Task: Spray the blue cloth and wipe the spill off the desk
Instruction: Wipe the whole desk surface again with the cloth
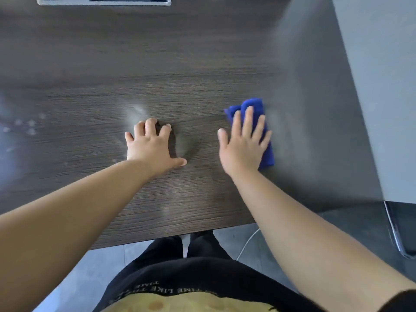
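– Blue cloth (257, 104) is seen on the right side of the dark wood-grain desk (157, 64). It is pressed flat under the right hand (243, 145), whose fingers are held straight and spread; nothing is gripped.
– And the left hand (150, 145)?
– It is rested on the desk beside a pale wet smear (135, 113), fingers loosely bent, nothing held.
– What could be got wrong from here?
– The droplets (29, 126) at the far left are well apart from the cloth, so they could be missed if only the right side is wiped. The cloth could also be slid out from under the flat palm, since it is not pinched, and wetness could merely be spread into streaks.
– What cannot be made out?
– No spray bottle is shown, and whether the cloth is damp cannot be told. Much of the cloth is covered by the hand, the grey tray (103, 2) is cut off by the top edge, and the desk's surface is blurred
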Motion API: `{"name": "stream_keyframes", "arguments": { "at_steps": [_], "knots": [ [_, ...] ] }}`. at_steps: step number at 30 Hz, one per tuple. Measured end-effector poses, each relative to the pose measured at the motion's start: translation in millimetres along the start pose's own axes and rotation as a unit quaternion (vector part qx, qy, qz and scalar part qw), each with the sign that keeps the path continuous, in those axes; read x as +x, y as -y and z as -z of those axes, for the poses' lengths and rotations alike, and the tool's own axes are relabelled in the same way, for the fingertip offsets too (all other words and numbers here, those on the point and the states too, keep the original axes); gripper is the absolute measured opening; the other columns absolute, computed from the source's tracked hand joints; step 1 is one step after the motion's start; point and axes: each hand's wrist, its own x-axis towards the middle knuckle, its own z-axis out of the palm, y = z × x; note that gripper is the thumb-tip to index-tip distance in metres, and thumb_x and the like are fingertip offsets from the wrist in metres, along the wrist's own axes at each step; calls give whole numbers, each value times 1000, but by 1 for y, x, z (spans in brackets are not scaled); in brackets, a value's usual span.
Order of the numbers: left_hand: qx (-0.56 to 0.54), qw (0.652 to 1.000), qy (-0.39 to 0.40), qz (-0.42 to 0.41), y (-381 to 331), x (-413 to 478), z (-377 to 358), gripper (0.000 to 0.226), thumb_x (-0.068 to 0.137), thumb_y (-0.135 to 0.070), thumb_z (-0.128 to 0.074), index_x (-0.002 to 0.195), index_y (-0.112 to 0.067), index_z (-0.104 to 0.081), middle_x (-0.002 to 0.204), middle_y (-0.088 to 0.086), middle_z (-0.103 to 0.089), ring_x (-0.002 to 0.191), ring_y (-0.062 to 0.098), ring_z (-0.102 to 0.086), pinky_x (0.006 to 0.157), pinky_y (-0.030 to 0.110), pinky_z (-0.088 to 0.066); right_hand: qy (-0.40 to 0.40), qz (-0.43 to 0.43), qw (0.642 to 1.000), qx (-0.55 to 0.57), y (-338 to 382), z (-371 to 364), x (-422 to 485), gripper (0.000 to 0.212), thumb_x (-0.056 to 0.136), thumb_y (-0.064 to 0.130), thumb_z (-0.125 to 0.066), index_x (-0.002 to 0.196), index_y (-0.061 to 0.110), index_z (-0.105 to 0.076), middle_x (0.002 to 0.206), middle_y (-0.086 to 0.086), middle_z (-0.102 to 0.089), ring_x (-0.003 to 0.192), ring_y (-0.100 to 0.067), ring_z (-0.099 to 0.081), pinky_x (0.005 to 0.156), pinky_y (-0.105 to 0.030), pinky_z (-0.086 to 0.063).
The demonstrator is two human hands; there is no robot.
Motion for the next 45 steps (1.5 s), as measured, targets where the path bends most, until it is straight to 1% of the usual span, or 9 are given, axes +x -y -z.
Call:
{"name": "stream_keyframes", "arguments": {
  "at_steps": [6,12,14,20,24,29,36,42,45],
  "knots": [
    [-9,1000,-14,6,1,-2,3,96,60,-70,-68,138,-27,-33,142,5,-25,132,32,-20,111,48,-22,8,388,921,-40,-49,2,-2,54,92,51,-35,139,26,-44,150,-1,-36,137,-32,-34,107,-55,-27],
    [-18,999,-38,7,-3,4,10,103,54,-69,-73,138,-27,-30,142,3,-24,134,30,-17,114,48,-17,25,-20,999,6,-53,17,69,56,99,50,-17,151,28,-14,159,3,1,145,-28,1,115,-52,-4],
    [-22,999,-48,1,-5,12,15,112,51,-68,-75,142,-28,-23,146,3,-19,138,30,-10,116,48,-12,27,-33,999,2,-11,10,51,64,96,55,-17,151,24,-11,159,-3,4,144,-33,4,114,-57,-1],
    [-33,997,-33,59,11,47,36,126,42,-71,-77,145,-32,-16,151,4,-11,142,30,0,115,52,-8,24,403,914,-35,-23,5,30,56,92,53,-31,142,28,-38,153,0,-30,140,-32,-26,110,-56,-23],
    [-56,994,-1,97,26,50,35,131,37,-76,-74,145,-36,-11,153,1,-5,142,28,1,115,52,-10,18,228,973,-30,-64,17,100,54,96,51,-23,145,30,-32,156,2,-20,143,-30,-19,112,-55,-18],
    [-31,993,21,111,21,56,39,134,32,-77,-74,143,-34,-14,148,3,-9,138,30,-8,111,52,-20,47,-9,999,4,13,17,94,62,97,55,-13,151,26,-2,158,0,12,144,-29,11,115,-54,3],
    [-32,992,42,114,20,58,39,137,33,-76,-75,145,-32,-9,151,4,-3,140,32,-1,112,58,-15,27,446,892,-63,-23,14,103,54,94,50,-29,142,27,-39,152,-1,-31,139,-31,-29,109,-55,-25],
    [-31,991,61,114,19,59,42,137,37,-75,-75,146,-31,-5,153,5,-1,141,33,4,111,62,-11,13,45,999,-5,-2,22,161,53,100,47,-20,150,30,-14,159,5,1,145,-25,2,115,-51,-2],
    [-30,990,64,118,18,60,43,138,36,-75,-76,146,-31,-6,152,5,-2,141,33,3,111,63,-11,12,81,997,5,46,12,128,62,95,53,-17,150,24,-17,159,-1,-3,145,-31,-1,113,-56,-4]
  ]
}}
